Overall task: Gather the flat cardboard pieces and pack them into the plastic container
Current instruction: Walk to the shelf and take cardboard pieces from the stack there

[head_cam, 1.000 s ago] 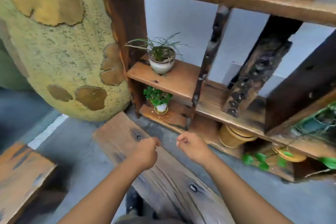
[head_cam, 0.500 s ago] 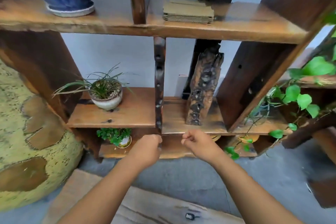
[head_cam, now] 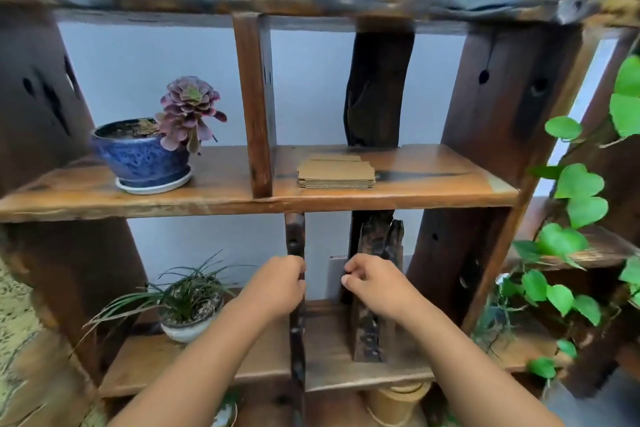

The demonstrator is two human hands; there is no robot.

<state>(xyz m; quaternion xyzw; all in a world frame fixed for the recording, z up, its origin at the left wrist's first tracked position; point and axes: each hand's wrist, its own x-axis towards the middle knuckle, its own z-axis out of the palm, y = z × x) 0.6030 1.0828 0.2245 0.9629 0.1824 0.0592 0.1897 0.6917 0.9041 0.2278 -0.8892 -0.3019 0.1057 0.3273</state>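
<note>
Head view shows the cardboard stack (head_cam: 336, 173) lying flat on the shelf (head_cam: 433, 189), untouched, while the left hand (head_cam: 277, 282) and right hand (head_cam: 372, 282) hang below it, loosely curled and empty, likely readying to reach up.

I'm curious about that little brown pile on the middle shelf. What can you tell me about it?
It is a stack of cardboard pieces, flat and tan, several layers with edges roughly lined up and the top sheets shifted a little toward the back. It lies flat on the wooden shelf, just right of an upright divider, in front of a dark post. Only the shelf touches it; both hands are lower down, apart from it.
</note>
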